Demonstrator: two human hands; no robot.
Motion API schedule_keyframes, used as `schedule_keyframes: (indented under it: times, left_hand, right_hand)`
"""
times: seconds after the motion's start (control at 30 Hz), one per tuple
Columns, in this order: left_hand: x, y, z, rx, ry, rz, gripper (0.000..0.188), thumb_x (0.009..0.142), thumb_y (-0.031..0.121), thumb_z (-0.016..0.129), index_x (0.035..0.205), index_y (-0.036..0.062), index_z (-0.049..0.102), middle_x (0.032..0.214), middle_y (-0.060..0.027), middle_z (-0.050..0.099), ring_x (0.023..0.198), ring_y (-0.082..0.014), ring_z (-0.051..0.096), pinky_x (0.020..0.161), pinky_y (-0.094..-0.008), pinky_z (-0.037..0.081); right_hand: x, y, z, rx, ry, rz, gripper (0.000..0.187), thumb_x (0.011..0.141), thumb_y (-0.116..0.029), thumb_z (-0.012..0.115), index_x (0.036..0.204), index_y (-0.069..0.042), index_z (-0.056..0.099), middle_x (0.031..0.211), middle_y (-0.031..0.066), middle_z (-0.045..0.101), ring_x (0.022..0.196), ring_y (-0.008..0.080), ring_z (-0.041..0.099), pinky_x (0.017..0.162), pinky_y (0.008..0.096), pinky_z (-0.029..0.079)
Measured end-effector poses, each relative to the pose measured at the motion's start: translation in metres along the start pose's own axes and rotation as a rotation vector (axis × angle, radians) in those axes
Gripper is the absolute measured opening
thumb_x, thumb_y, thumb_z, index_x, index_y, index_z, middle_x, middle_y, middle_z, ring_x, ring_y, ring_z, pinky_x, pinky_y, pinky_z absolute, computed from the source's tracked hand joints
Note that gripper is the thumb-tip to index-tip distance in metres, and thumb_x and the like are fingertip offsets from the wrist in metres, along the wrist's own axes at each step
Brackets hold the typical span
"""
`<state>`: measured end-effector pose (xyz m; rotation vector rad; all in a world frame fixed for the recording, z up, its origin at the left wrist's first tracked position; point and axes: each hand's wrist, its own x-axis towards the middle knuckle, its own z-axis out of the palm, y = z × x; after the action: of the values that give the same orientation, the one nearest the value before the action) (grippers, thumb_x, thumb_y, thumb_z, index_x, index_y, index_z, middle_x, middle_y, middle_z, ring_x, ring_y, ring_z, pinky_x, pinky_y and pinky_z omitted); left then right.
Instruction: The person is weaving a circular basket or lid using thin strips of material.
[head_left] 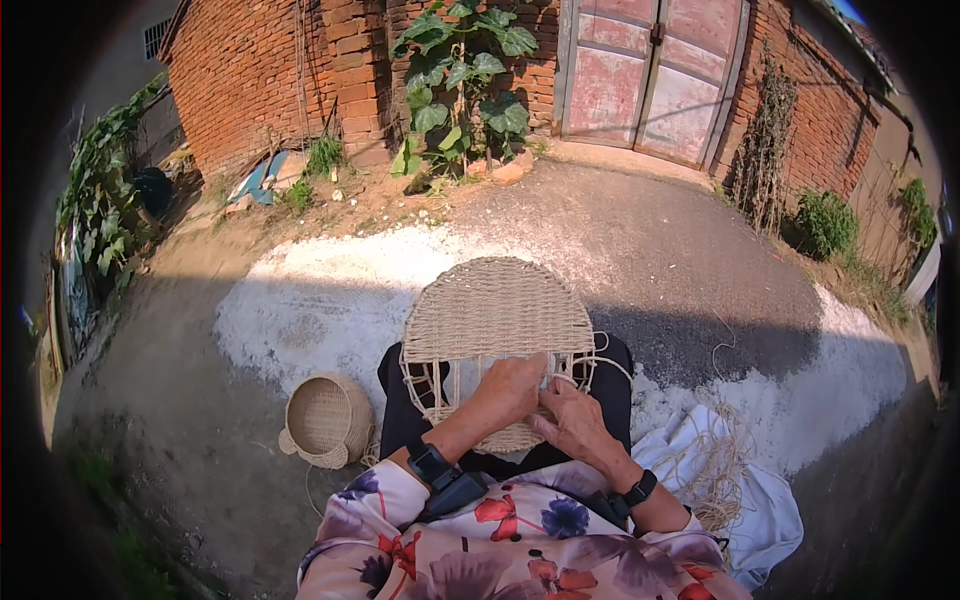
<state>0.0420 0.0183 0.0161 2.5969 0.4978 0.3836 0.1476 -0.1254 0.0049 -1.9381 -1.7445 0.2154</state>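
Here, a part-woven basket rests over the person's lap, its closely woven side away from the body and a gap with bare cords nearer in. The left hand and right hand sit close together at that gap, both curled; what each grips, I cannot tell. A small round basket stands left on the ground; loose string lies over white cloth at right

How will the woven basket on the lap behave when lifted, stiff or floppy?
The basket is probably light for its size: it looks like woven cord with open gaps. Likely floppier across the middle, where the weave gapes; the densely woven rounded end should be stiffer.
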Motion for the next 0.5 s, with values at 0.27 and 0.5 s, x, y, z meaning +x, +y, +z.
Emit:
schedule_keyframes:
  times: [0.27,0.5]
  left_hand:
    - [-0.023,-0.019,-0.007,-0.087,0.127,0.072,0.039,0.086,0.008,0.062,0.124,0.0036,0.054,0.084,-0.0251,0.067,0.082,-0.0456,0.065,0.072,-0.0556,0.050]
    - [-0.052,-0.069,-0.029,-1.487,-0.047,-0.358,0.040,0.096,0.013,0.066,0.133,0.0078,0.052,0.081,0.0000,0.058,0.059,-0.0027,0.048,0.047,-0.0176,0.034]
  right_hand:
    - [0.012,-0.006,0.008,0.068,-0.001,-0.005,0.030,0.085,-0.025,0.075,0.110,-0.007,0.070,0.101,0.0130,0.054,0.088,0.0342,0.064,0.075,0.0449,0.053]
    - [0.033,-0.007,0.023,0.070,0.035,-0.016,0.026,0.085,-0.020,0.072,0.107,-0.006,0.070,0.098,0.0145,0.057,0.087,0.0360,0.066,0.075,0.0457,0.054]
